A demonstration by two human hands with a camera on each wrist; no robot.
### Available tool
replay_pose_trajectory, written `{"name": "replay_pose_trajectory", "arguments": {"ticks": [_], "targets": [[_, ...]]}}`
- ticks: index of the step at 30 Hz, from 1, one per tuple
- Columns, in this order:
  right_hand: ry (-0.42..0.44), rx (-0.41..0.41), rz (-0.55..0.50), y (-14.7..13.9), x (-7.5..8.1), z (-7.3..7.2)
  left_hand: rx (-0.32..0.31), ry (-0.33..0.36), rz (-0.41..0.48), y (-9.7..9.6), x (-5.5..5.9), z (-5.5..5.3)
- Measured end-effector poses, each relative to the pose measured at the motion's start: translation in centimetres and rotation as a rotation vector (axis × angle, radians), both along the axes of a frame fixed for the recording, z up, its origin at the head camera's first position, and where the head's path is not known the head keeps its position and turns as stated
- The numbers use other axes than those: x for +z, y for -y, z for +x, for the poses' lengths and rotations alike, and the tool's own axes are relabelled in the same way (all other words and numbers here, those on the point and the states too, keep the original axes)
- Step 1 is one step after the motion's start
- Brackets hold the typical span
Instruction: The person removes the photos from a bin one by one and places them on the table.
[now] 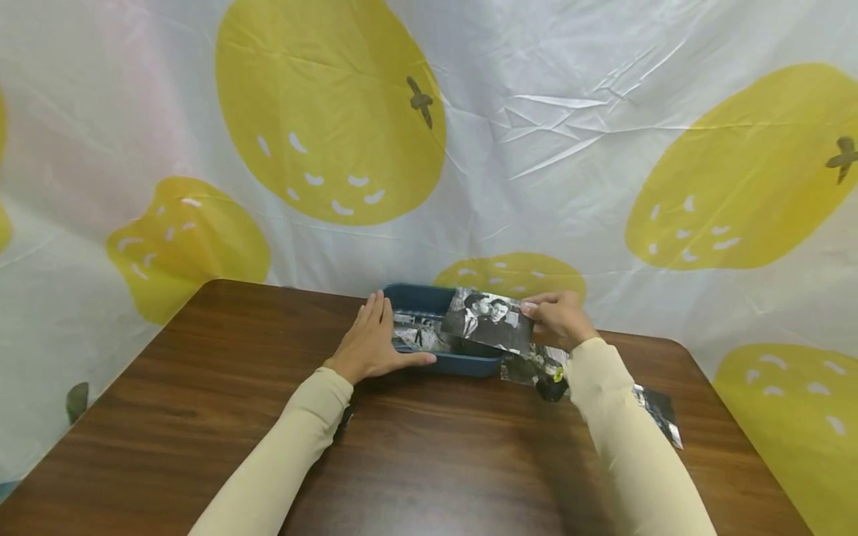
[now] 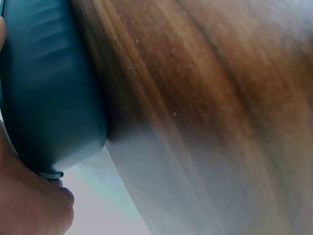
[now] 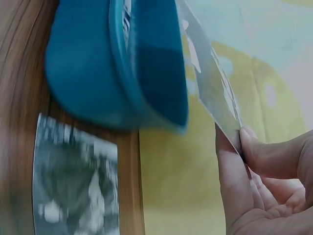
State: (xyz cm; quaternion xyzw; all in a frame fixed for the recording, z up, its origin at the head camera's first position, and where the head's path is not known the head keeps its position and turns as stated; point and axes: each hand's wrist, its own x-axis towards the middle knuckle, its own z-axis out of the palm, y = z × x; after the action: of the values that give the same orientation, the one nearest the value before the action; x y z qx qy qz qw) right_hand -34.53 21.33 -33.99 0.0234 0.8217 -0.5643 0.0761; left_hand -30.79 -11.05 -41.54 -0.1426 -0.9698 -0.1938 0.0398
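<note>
A blue plastic bin (image 1: 469, 365) sits near the table's back edge, with a black-and-white photo (image 1: 421, 336) lying inside. My left hand (image 1: 372, 344) rests against the bin's left end, fingers straight and thumb stretched along the front rim. In the left wrist view, part of that hand (image 2: 36, 203) shows beside the bin's rim. Between thumb and fingers, my right hand (image 1: 566, 318) pinches the right edge of a black-and-white photo print (image 1: 492, 321) showing two people. This print is tilted over the bin's right half; in the right wrist view it appears nearly edge-on.
Another photo (image 1: 519, 368) lies on the table by the bin's right end, partly covered by the right arm. Farther right is one more photo (image 1: 658, 413). A small dark object (image 1: 345, 420) peeks out beside the left sleeve. Behind the wooden table (image 1: 429, 461) hangs a fruit-print curtain (image 1: 536, 149).
</note>
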Motion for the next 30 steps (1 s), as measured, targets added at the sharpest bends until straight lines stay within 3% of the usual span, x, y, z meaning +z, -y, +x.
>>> {"name": "replay_pose_trajectory", "arguments": {"ticks": [4, 8, 16, 22, 30], "targets": [[0.058, 0.01, -0.069, -2.5, 0.0, 1.2, 0.001, 0.006, 0.005, 0.1, 0.0, 0.1], [0.067, 0.013, -0.048, -4.7, -0.5, 2.5, 0.002, 0.011, 0.016, 0.2, -0.1, 0.1], [0.075, 0.089, -0.073, -7.3, -2.9, 5.2, 0.002, 0.011, 0.013, 0.4, -0.4, -0.2], [0.095, 0.132, -0.02, -7.0, -4.7, 6.7, 0.001, 0.007, 0.015, 0.3, -0.4, -0.3], [0.077, 0.133, 0.002, -4.1, -7.0, 7.5, -0.009, -0.008, 0.033, 0.0, -0.4, -0.3]]}}
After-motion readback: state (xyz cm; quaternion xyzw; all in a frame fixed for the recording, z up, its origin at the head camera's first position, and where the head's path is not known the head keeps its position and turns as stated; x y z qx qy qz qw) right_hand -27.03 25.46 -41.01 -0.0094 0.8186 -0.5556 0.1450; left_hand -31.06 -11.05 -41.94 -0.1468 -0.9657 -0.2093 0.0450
